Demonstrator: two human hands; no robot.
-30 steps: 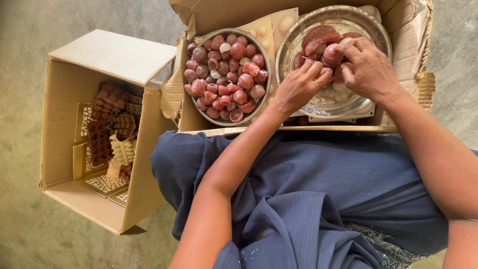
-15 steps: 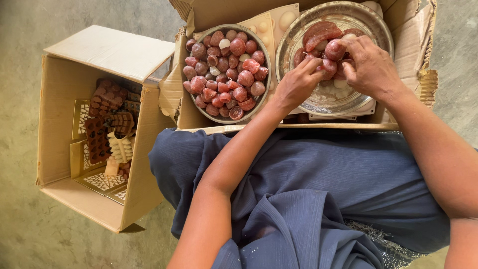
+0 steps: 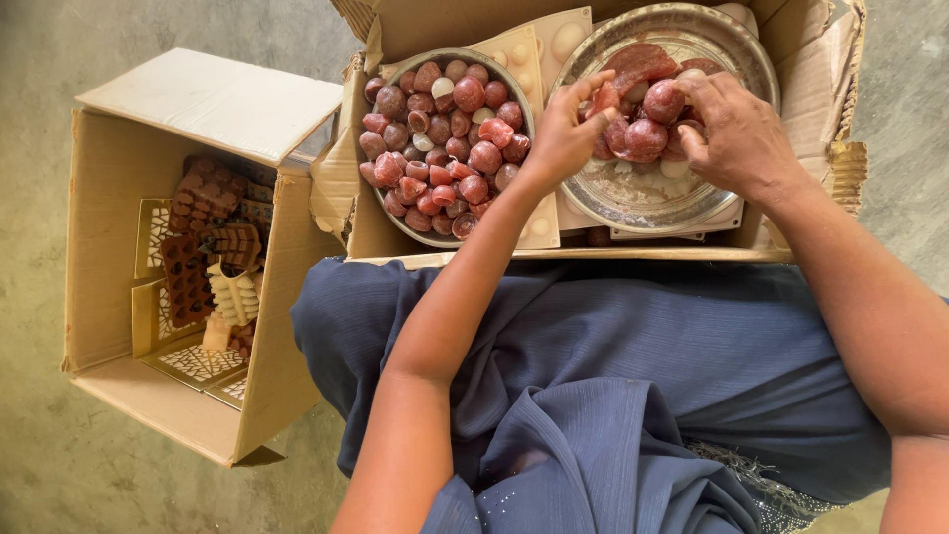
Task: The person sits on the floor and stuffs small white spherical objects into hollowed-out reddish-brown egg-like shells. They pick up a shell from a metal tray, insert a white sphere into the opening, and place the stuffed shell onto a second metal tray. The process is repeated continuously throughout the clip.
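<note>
Red lumps sit piled on the round metal tray inside the big box. They look small, light, hard and smooth, maybe a bit waxy, so I think they could slip. They are roundish, so I see no long side or pointing end. My left hand pinches one lump with its fingertips. My right hand curls over the pile, touching it. A bowl of more pieces stands just beside the tray.

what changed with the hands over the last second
The left hand rose off the red pieces on the metal tray and now pinches one piece; the right hand shifted slightly on the heap. The full bowl and both boxes stayed put.
</note>
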